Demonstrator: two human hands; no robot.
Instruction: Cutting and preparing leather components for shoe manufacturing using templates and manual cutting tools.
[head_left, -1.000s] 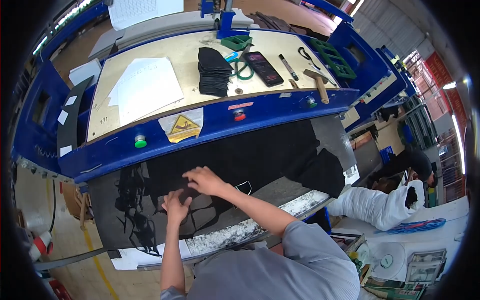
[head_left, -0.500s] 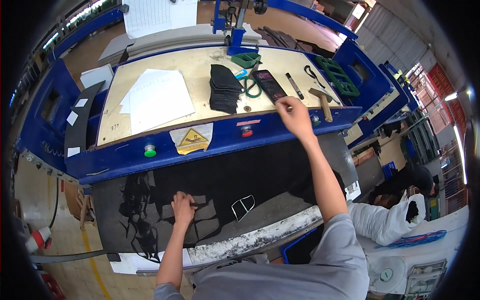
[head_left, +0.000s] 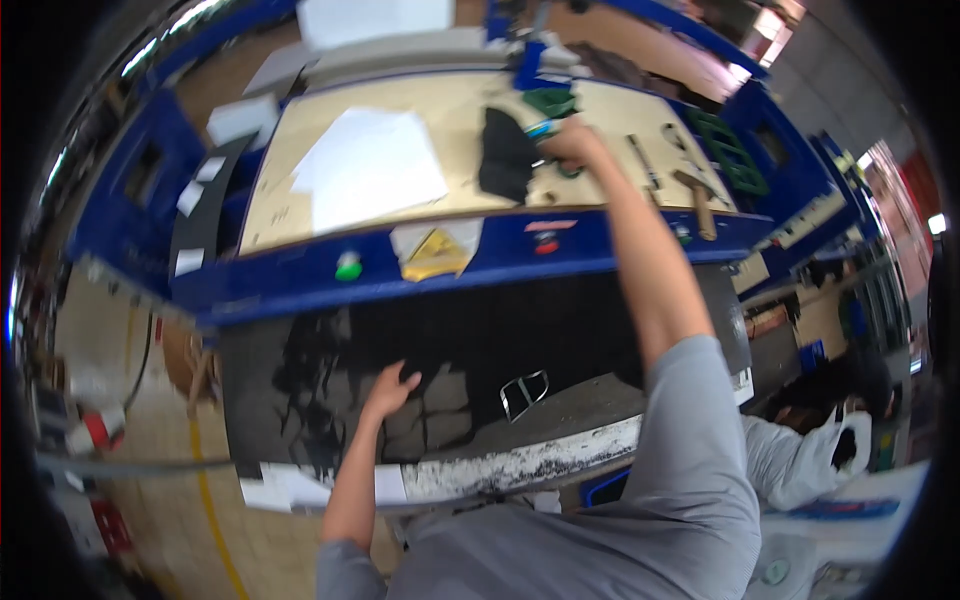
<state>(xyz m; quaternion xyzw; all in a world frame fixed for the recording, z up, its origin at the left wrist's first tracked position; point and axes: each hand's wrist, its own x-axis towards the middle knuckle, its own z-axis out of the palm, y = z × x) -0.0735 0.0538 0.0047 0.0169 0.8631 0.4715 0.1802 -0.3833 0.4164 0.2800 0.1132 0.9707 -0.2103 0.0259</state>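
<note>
My left hand (head_left: 388, 391) is over the black sheet material (head_left: 500, 325) on the lower bed, thumb and fingers apart, with nothing in it. Right of it lies a metal-edged cutting die (head_left: 524, 396) of two cells. My right hand (head_left: 572, 143) reaches onto the cream upper board, beside a stack of black cut pieces (head_left: 507, 160) and a blue item (head_left: 540, 129). Green-handled scissors (head_left: 570, 172) show just below it. Motion blurs its fingers, so whether it grips anything is unclear. The phone is hidden behind my right hand and forearm.
White paper sheets (head_left: 375, 175) lie on the board's left part. A marker (head_left: 642, 160) and a hammer (head_left: 704, 208) are to the right. The blue machine beam carries a green button (head_left: 348, 266) and a red button (head_left: 545, 242). Black scrap strips (head_left: 310, 390) spread across the bed's left.
My right hand has moved from the phone's lower end to beside the black stack and scissors. My left hand's thumb now points outward. The whole view has shifted and blurred.
</note>
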